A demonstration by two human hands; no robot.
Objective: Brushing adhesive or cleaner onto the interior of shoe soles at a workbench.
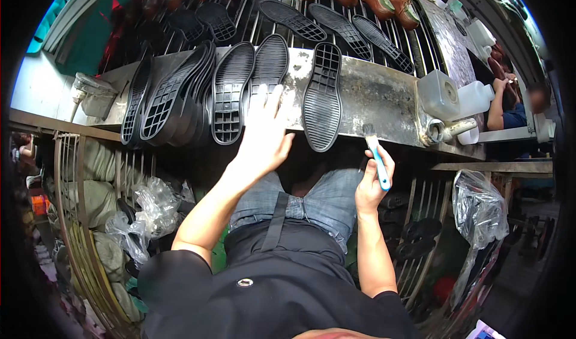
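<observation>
My left hand (261, 136) reaches over the bench edge with its fingers stretched out. Its fingertips overlap the near end of a black shoe sole (271, 57); whether they press on it I cannot tell. Beside that one lies another ribbed black sole (233, 75), with a stack of black soles (180, 99) further left. A single sole (322, 108) rests between my hands, its near end jutting past the bench edge. In my right hand (371, 194) is a paintbrush (382, 171) with a blue and white handle, bristles pointing up and away from me.
Brown leather shoes (375, 0) and several more soles (342, 27) lie on a metal rack behind the bench (384, 90). Plastic containers (438, 93) and a round pot (431, 130) stand at the right. Another person (510, 102) sits beyond.
</observation>
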